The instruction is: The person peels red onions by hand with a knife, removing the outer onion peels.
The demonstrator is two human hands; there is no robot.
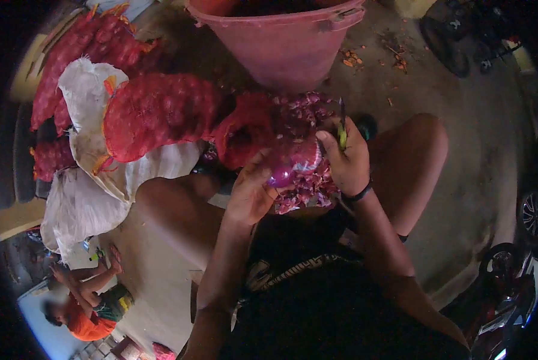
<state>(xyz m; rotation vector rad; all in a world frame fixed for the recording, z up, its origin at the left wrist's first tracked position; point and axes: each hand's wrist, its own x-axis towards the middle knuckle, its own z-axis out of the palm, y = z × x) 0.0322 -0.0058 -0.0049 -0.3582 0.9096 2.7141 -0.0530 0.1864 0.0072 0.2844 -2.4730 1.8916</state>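
My left hand point(252, 191) is closed around a shiny purple red onion point(281, 176), held over my lap area between my bent legs. My right hand point(349, 161) grips a small knife point(342, 133) with a green handle, its dark blade pointing up and away from me. The right thumb is close to the onion but apart from it. Beneath both hands lies a heap of reddish onion skins point(305, 195). An opened red mesh sack point(245, 129) sits just beyond my left hand, its mouth facing me.
A large pink tub point(281, 45) stands ahead. Full red mesh sacks of onions point(161, 114) lie to the left on white woven sacks point(89, 204). A person point(92, 312) in orange sits at lower left. Motorcycles point(503, 294) stand along the right side.
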